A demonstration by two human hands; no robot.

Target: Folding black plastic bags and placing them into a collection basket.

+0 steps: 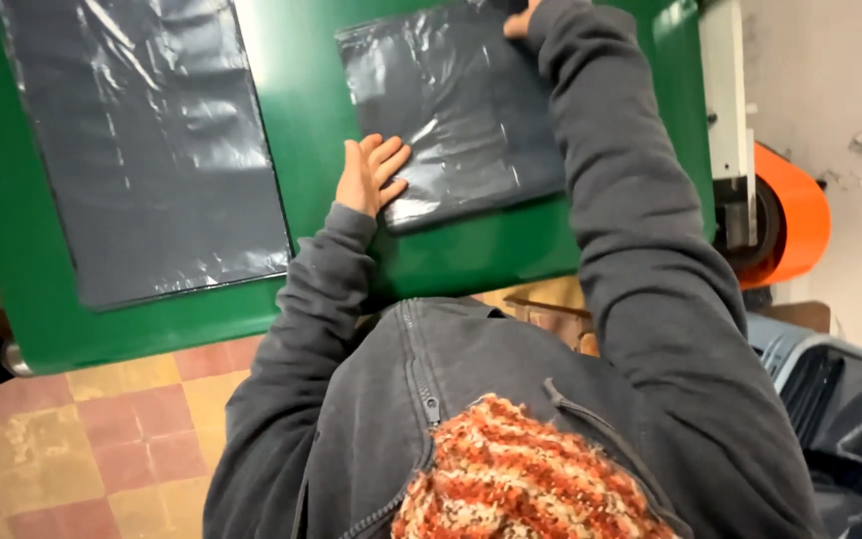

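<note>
The left hand (369, 175) lies flat on the green counter (311, 90), its grip spread, fingers side by side and pressed down on the near left corner of a small stack of dark grey plastic bags (461, 110). The fingertips overlap the stack's edge; the heel of the hand rests on bare green. The right hand (519, 20) reaches to the far edge of the same stack, and only a thumb or knuckle shows at the top of the view, so whether that grip is spread or pinching the plastic I cannot tell. The right sleeve (631, 200) crosses over the stack's right side and hides that edge.

To the left of the left grip a strip of bare green runs between the small stack and a larger sheet of dark grey plastic (152, 140), which lies well apart from the hand and near the counter's left edge. Below the left grip the counter's near edge is close, with a narrow green margin past the stack's corner. Beyond the right grip's arm, off the counter's right edge, stands an orange roll (800, 215) on a white frame (728, 100). Lower right, dark bags (850, 409) sit piled. A checked tile floor (82, 449) lies beneath the left side.
</note>
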